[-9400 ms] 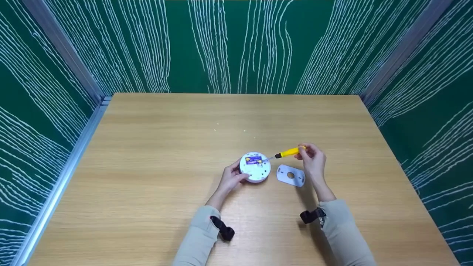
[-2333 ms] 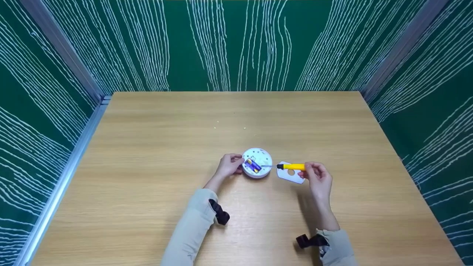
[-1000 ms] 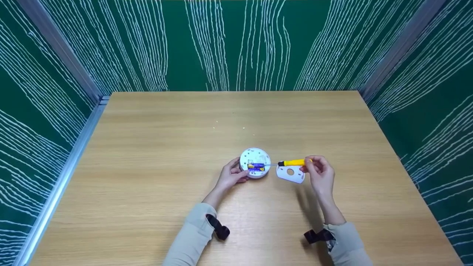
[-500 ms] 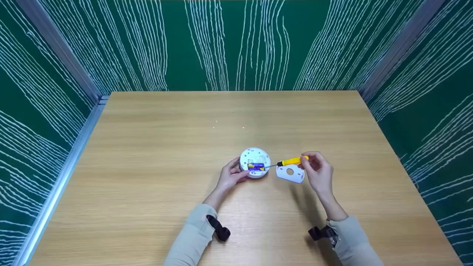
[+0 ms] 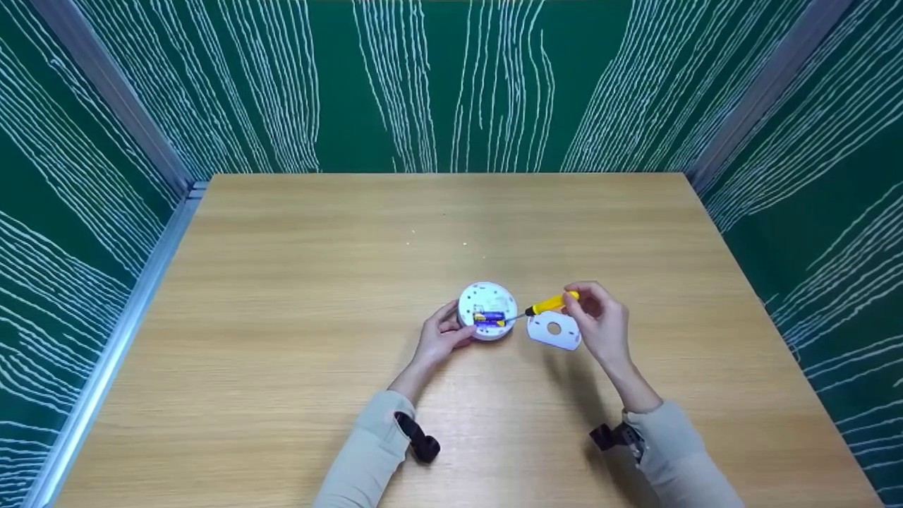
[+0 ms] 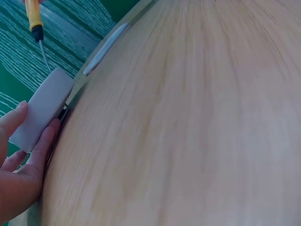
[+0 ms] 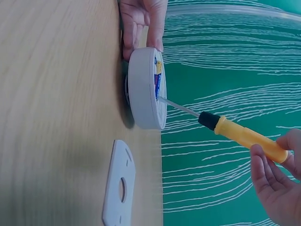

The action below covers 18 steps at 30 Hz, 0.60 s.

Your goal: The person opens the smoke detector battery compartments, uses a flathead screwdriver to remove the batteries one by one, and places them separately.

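A round white device (image 5: 487,293), perhaps a smoke alarm, has its back face up, with two blue-and-yellow batteries (image 5: 489,319) in the bay. My left hand (image 5: 439,340) grips it at its left edge, thumb on the face and fingers underneath, as the left wrist view shows. In my right hand (image 5: 603,323) is a yellow screwdriver (image 7: 244,135), pinched near the end of its handle. The shaft slants down to the left. Its tip is at the right end of the batteries in the right wrist view.
A white mounting plate (image 5: 554,339) with a round centre hole lies flat just right of the device, below the screwdriver. Several tiny pale specks dot the wooden table (image 5: 317,282) farther back. Green walls with white streaks stand around its far and side edges.
Over the last second my right hand has moved left and a little away from me, tilting the screwdriver more steeply. Earlier the device was turned, shifting the batteries' angle; my left hand now stays still.
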### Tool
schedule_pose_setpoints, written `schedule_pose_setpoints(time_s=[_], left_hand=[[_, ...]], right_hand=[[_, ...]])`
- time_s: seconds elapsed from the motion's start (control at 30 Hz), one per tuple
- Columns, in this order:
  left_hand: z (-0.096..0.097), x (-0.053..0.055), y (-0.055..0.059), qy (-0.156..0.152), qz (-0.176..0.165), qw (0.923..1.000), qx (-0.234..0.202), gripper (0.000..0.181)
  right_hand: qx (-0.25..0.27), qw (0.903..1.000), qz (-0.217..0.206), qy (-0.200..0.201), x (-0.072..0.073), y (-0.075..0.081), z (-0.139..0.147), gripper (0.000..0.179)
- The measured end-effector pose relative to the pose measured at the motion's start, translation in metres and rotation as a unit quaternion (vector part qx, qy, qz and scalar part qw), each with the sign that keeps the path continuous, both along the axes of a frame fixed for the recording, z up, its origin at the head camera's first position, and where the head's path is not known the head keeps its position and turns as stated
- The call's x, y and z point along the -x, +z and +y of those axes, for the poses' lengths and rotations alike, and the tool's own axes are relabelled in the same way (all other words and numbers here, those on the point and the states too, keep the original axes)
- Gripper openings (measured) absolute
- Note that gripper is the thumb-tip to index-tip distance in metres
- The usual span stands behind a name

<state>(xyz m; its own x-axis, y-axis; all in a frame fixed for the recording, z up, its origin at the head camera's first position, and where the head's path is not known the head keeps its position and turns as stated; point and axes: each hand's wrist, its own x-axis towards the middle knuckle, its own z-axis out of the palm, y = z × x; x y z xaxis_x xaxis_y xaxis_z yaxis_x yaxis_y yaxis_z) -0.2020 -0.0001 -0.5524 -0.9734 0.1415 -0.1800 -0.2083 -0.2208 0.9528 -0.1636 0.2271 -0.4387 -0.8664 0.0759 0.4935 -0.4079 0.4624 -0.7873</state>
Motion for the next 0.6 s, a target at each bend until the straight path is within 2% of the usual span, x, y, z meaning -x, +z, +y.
schedule_pose_setpoints(time_s=[0.43,0.6], left_hand=[[0.001,-0.001,-0.003,0.004,0.008,1.0000,-0.004,0.067],[0.001,-0.001,-0.004,0.006,0.015,0.9998,-0.013,0.066]], right_hand=[[-0.037,0.9974,0.039,0.047,0.004,0.006,-0.010,0.010],[-0.052,0.9965,0.038,0.053,0.004,0.006,-0.013,0.010]])
